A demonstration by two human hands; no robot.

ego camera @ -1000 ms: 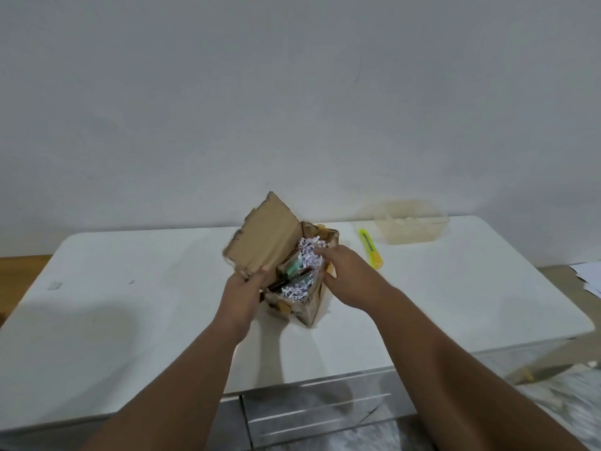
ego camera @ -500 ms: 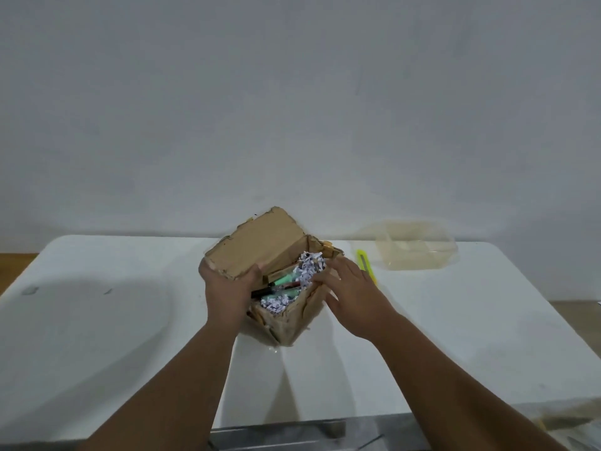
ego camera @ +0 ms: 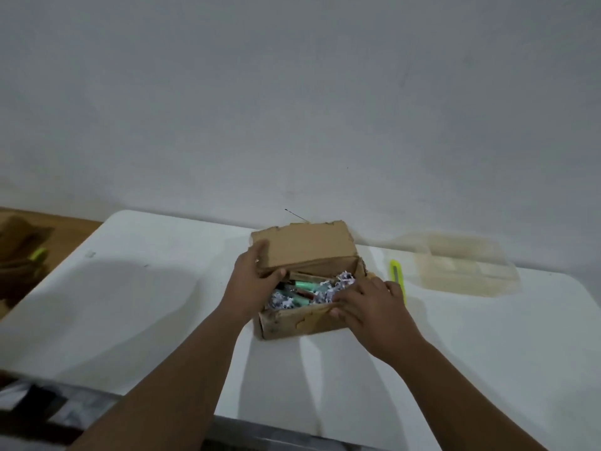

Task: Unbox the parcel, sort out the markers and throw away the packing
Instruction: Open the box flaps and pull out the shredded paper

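Note:
A worn brown cardboard box [ego camera: 292, 323] sits on the white table [ego camera: 162, 304], its lid flap [ego camera: 302, 247] raised at the back. Inside lie several green markers [ego camera: 304, 284] among shredded white paper [ego camera: 344, 283]. My left hand [ego camera: 252, 281] grips the left end of the lid flap, thumb reaching over the box's opening. My right hand [ego camera: 367, 304] rests on the box's front right rim, fingers spread over the edge and the shredded paper.
A yellow-green utility knife [ego camera: 397, 276] lies just right of the box. A clear plastic tray [ego camera: 465, 268] stands at the back right by the wall. Left of the table, a brown heap with a green item [ego camera: 37, 255] sits on the wooden floor.
The box has been turned so its long side faces me and set flat. The view has shifted left. My left hand keeps hold of the lid; my right hand moved onto the front rim.

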